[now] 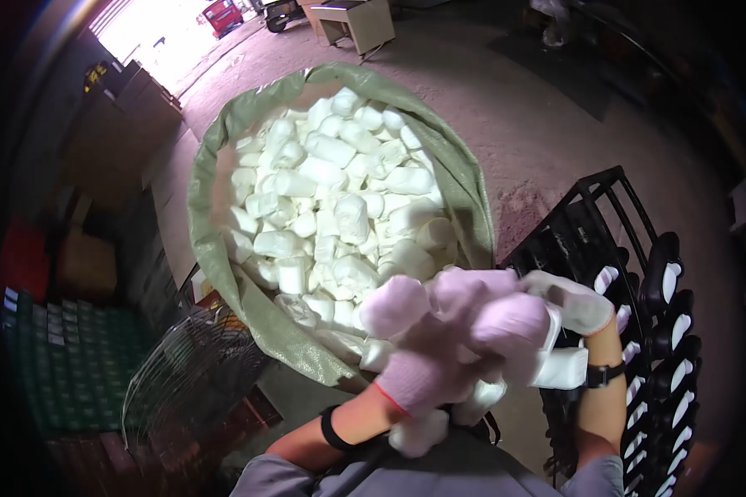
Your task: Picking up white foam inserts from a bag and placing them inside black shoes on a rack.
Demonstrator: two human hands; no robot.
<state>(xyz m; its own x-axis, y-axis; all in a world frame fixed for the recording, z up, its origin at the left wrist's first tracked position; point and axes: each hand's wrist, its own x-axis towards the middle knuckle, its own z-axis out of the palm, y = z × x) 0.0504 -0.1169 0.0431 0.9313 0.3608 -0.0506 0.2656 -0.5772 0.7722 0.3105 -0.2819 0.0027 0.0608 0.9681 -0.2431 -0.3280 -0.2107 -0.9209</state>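
Some white wads (561, 369) are gathered between left hand (414, 377) and right hand (578, 305), lower centre; I cannot tell whether the blurred fingers grip. Many more still fill the sack (286, 335), centre; the rack (555, 228), right, already bears black pieces (663, 286).

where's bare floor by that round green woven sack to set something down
Bare concrete floor shows between the sack and the boxy cream desk, and rightward toward the black metal rack. Crowded: inside the sack, heaped with rounded white bundles, and around the pale-gloved left hand and right hand.
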